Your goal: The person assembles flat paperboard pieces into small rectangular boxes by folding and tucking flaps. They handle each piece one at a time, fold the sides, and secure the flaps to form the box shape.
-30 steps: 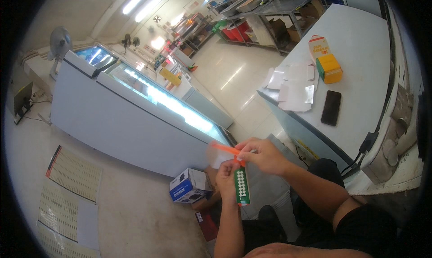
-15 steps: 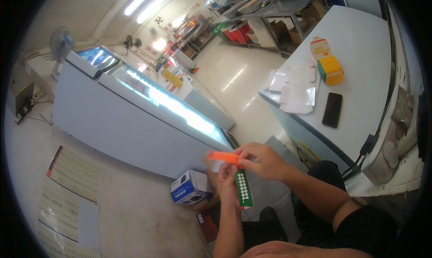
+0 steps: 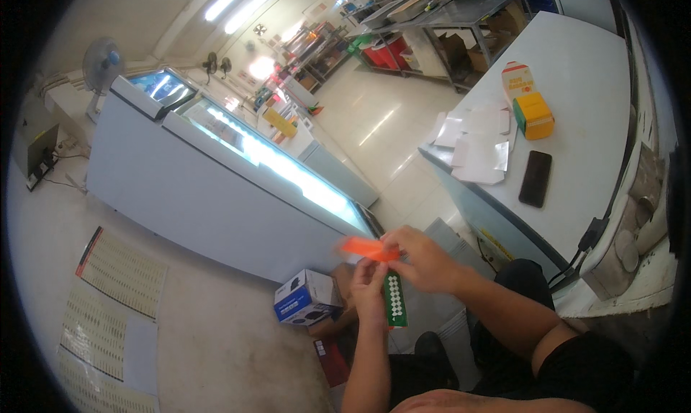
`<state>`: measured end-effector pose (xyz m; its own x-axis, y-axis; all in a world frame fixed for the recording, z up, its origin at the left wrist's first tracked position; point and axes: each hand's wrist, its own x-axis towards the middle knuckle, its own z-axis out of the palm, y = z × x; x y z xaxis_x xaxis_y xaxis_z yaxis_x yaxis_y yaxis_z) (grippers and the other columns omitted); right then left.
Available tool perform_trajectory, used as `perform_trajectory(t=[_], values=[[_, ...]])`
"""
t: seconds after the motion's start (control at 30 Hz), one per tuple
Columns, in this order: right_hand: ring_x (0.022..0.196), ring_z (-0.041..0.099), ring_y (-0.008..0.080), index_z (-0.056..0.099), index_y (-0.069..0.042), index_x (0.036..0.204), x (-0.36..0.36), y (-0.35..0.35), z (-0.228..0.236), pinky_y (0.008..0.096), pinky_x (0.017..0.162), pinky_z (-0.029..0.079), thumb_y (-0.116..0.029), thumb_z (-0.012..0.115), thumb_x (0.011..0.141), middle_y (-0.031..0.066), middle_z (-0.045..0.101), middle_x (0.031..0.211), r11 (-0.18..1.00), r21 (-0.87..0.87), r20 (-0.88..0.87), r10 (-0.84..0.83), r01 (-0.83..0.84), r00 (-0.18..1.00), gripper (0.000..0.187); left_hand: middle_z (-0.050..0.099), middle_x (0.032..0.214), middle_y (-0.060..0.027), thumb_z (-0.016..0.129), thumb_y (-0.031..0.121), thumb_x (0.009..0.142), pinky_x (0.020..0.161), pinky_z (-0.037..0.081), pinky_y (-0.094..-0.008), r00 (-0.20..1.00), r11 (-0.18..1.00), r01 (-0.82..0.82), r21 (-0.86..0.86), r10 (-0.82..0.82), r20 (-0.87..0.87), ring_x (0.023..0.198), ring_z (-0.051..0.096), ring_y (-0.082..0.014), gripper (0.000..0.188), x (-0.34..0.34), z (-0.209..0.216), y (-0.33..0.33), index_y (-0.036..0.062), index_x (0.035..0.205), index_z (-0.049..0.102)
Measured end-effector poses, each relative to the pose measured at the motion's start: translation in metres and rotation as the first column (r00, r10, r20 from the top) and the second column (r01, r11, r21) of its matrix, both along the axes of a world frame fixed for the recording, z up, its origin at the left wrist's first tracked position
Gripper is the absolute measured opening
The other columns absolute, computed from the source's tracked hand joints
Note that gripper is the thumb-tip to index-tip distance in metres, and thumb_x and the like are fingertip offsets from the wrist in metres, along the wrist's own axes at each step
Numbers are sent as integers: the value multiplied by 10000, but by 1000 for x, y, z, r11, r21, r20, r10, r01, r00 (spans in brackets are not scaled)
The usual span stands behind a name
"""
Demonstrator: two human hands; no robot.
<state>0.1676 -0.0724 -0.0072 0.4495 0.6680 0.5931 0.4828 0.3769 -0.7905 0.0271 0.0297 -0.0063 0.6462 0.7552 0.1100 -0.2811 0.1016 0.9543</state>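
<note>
Between my hands is a small folding carton [image 3: 394, 301] with a green side patterned in white diamonds. Its orange part [image 3: 368, 249] sticks out to the left at the top, its far end smeared by motion. My left hand [image 3: 369, 289] is closed on the carton from the left, fingertips just under the orange part. From the right, my right hand [image 3: 423, 260] pinches the orange part near the top of the green side. Both hands are close together, nearly touching. The carton's inside and back are hidden.
To the right, a white table [image 3: 576, 89] bears flat white carton pieces [image 3: 479, 154], a yellow-and-green carton [image 3: 534, 115] with an orange-and-white panel behind it, and a black phone [image 3: 535, 179]. Left are a lit display cooler [image 3: 216, 197] and a blue-and-white box [image 3: 308, 298].
My hands and the carton have shifted slightly right in the picture. The orange part has turned a little, and its far end now tilts up more. Both hands keep their grip.
</note>
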Motion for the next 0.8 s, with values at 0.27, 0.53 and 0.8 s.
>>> perform_trajectory(t=[0.27, 0.53, 0.8], values=[[1225, 624, 414, 617, -26, 1395, 6, -2, 4, 468, 1059, 495, -178, 702, 907, 226, 658, 1301, 996, -67, -24, -60, 58, 998, 517, 679, 1226, -97, 662, -32, 1000, 954, 547, -300, 990, 956, -5, 293, 46, -133, 1096, 679, -176, 424, 13, -1, -19, 12, 1399, 524], [1142, 668, 389, 670, -81, 1382, 1, -5, 6, 467, 1017, 521, -158, 671, 936, 224, 702, 1251, 996, -91, -32, -13, 10, 999, 453, 615, 1274, -126, 647, 64, 990, 1045, 503, -387, 995, 922, -32, 386, 64, -71, 1235, 600, -236, 369, 11, -6, -14, 2, 1340, 548], [1054, 693, 384, 737, -66, 1215, -9, 0, -1, 474, 981, 535, -110, 638, 940, 174, 760, 1126, 995, -65, 286, -48, 70, 957, 296, 635, 1193, -142, 544, 124, 1037, 1015, 508, -406, 979, 978, -204, 49, 203, 21, 1139, 641, -247, 172, 9, 5, -12, 17, 1170, 554]])
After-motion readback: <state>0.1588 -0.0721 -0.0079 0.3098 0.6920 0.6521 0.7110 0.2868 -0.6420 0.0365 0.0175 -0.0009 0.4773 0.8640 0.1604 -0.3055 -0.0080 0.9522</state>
